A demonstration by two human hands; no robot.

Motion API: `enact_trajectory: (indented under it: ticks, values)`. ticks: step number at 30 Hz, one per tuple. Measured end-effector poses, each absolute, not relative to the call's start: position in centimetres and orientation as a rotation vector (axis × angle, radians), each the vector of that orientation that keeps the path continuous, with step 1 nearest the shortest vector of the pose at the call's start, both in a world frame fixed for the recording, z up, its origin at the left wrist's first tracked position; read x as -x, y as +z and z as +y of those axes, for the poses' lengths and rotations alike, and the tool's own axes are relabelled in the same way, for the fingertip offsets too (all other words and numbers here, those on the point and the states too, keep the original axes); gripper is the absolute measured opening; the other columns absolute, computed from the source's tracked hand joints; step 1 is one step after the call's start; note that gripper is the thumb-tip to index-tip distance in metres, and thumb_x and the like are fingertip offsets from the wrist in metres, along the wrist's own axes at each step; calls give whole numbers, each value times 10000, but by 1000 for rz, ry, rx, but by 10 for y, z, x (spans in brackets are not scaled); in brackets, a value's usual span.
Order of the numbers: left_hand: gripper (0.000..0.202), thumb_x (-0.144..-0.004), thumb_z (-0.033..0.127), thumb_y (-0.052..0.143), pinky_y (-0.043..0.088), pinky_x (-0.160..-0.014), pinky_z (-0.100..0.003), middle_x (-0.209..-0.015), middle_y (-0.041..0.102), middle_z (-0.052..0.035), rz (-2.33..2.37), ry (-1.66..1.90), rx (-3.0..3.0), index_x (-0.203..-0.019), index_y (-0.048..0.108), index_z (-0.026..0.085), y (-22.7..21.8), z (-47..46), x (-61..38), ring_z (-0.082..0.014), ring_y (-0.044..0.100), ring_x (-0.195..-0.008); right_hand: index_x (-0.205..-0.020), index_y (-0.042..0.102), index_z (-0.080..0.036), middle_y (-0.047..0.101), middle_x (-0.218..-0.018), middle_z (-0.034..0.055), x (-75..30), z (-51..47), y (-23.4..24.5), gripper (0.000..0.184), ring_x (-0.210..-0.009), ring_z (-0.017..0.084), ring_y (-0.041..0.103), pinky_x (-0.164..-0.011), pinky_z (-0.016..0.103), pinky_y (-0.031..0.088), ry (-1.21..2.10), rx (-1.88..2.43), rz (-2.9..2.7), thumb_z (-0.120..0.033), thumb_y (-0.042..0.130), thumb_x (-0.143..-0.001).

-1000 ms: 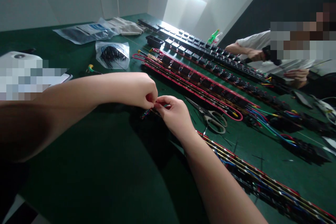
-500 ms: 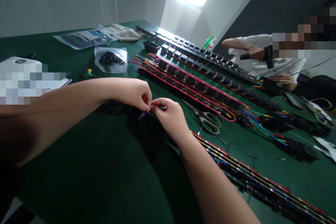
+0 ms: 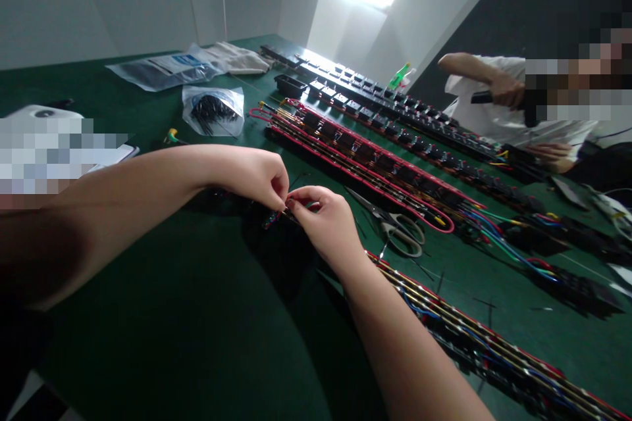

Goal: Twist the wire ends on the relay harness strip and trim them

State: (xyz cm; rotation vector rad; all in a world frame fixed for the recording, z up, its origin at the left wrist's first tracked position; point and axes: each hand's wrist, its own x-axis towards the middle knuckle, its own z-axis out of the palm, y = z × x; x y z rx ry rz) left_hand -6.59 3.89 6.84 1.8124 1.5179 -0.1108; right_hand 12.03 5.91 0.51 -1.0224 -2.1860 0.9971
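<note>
my left hand (image 3: 266,177) and right hand (image 3: 326,220) are pinched closed near frame centre; what they grip, i cannot tell. the wired strip (image 3: 474,330) runs to lower right, scissors (image 3: 390,218) just above it. green tabletop (image 3: 182,316) spreads across lower centre, its far edge running below grey walls (image 3: 138,0) at upper left.

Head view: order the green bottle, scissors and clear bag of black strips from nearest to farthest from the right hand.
1. Scissors: just right of the right hand.
2. Clear bag: ahead, to the left.
3. Green bottle: farthest, ahead toward the right.
</note>
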Motion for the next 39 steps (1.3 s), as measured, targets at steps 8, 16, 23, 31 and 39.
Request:
enact_trajectory:
  ticks: [8,16,23,31,39]
  values:
    - [288,-758,396,623,388,-570,-203,-808,726,-32,1486,-98,-1706,-891,764,183,64,43,72,-138,609,-697,-827,794,-195,780,-850,28,-120,58,5,127,-841,183,710,-792,314,529,950,1008,-2190,-129,687,-812]
    - [271,-766,394,622,382,-549,-204,-770,705,-27,1472,-48,-1687,-859,757,179,61,44,73,-134,594,-673,-822,796,-185,765,-813,33,-121,56,5,111,-800,181,697,-761,311,519,872,982,-2195,-134,698,-810]
    - [267,-759,394,623,386,-573,-214,-792,714,-18,1484,-42,-1706,-868,769,200,65,43,73,-132,591,-678,-814,790,-196,744,-813,28,-120,55,4,140,-805,173,681,-750,300,506,854,943,-2213,-108,683,-796]
    - [269,-771,412,609,378,-564,-223,-767,710,-13,1506,-63,-1751,-866,763,214,64,43,77,-135,590,-663,-858,796,-187,752,-832,31,-123,58,8,186,-769,161,678,-712,296,503,975,933,-2198,-146,615,-841]
    - [276,-783,411,615,399,-597,-219,-796,735,-11,1529,-88,-1791,-899,770,216,67,42,77,-136,624,-695,-829,766,-194,746,-848,19,-124,59,6,107,-770,149,677,-700,274,528,1106,919,-2114,-206,660,-843]
